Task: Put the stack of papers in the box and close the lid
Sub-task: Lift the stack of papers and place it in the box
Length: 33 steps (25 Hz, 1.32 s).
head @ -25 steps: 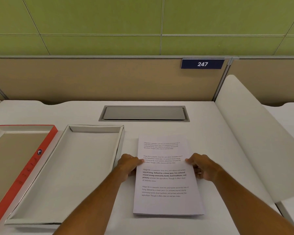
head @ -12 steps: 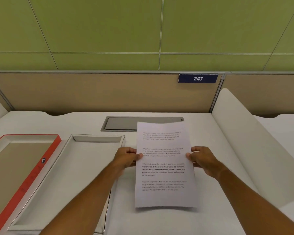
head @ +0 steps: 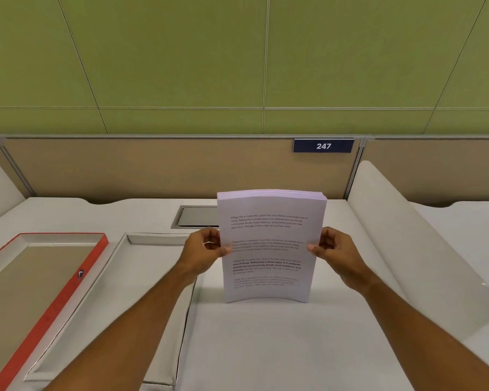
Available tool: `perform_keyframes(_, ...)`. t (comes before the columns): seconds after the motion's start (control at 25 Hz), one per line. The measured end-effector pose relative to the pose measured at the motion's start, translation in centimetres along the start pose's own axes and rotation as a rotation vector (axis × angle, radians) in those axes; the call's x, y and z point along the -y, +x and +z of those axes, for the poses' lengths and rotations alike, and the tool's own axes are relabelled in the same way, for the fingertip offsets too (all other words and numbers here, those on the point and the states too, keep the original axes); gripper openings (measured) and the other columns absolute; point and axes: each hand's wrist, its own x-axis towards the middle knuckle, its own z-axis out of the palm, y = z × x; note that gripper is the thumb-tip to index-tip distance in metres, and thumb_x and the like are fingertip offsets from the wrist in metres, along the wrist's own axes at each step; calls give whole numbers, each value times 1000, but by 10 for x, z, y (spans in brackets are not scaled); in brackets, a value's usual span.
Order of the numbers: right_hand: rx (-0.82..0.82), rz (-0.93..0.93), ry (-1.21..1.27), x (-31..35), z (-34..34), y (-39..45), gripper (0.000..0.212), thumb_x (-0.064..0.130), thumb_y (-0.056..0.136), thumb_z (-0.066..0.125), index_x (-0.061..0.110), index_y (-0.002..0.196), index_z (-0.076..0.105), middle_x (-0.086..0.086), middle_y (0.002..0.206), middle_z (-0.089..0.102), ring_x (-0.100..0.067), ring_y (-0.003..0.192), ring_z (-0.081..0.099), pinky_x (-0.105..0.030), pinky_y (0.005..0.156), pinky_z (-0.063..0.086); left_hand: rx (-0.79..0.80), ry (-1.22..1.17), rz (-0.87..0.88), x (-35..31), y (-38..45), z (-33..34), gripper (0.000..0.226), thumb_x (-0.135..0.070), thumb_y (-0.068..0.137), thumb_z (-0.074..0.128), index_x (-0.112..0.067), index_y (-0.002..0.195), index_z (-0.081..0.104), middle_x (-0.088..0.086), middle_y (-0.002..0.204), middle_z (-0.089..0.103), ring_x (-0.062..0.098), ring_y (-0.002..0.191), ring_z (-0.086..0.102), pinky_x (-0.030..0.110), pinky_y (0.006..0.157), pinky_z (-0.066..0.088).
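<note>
A stack of printed white papers point(head: 268, 249) stands nearly upright on its bottom edge on the desk, slightly bowed. My left hand point(head: 202, 251) grips its left edge and my right hand point(head: 335, 253) grips its right edge. To the left lies the open white box point(head: 102, 306), shallow and with nothing inside; my left forearm crosses over its near right corner. Further left lies the red-rimmed lid point(head: 76, 286), inside up.
A metal cable hatch point(head: 194, 217) is set into the white desk point(head: 266, 348) behind the papers. A curved white divider point(head: 412, 249) rises on the right, a beige partition with a "247" sign point(head: 323, 145) stands at the back.
The papers lay flat on the desk a second ago; both hands have lifted and tilted them up until they stand on their bottom edge. The camera view has tilted upward.
</note>
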Motion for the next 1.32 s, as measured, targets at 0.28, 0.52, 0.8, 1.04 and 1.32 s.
perform_keyframes(0.28, -36, -50, -72, 13, -3, 0, 17, 3, 83, 73, 4, 100, 67, -15, 100, 74, -33, 95, 71, -42, 87, 59, -39, 38, 92, -14, 0, -5, 30, -10, 76, 81, -1, 101, 66, 8, 96, 74, 29, 93, 69, 39, 87, 58)
perform_keyframes(0.52, -26, -63, -92, 7, -5, -4, 20, 11, 85, 73, 7, 103, 65, -9, 100, 73, -31, 95, 69, -38, 83, 59, -32, 41, 103, -10, -3, 0, 27, -13, 80, 78, -6, 103, 66, 9, 101, 74, 30, 96, 70, 42, 89, 58)
perform_keyframes(0.8, 36, -30, -163, 1, -9, -2, 23, 10, 83, 75, 6, 104, 66, -9, 100, 74, -29, 96, 70, -40, 87, 59, -44, 110, 86, -5, -4, 0, 26, -13, 79, 79, -8, 103, 69, 6, 99, 75, 26, 93, 71, 38, 88, 57)
perform_keyframes(1.04, 11, -7, -158, -2, -6, -3, 21, 12, 84, 74, 4, 102, 67, -10, 99, 74, -31, 94, 71, -45, 87, 59, -47, 77, 36, 1, -5, 3, 27, -12, 79, 78, -2, 103, 69, 5, 95, 75, 25, 88, 72, 36, 86, 58)
perform_keyframes(1.32, 83, -39, 5, 30, 1, 1, 17, 5, 86, 71, 1, 102, 69, -14, 100, 76, -30, 90, 74, -31, 71, 63, -55, -124, 60, -14, -13, -29, 26, -2, 79, 76, 3, 104, 69, 16, 101, 76, 29, 93, 74, 30, 75, 62)
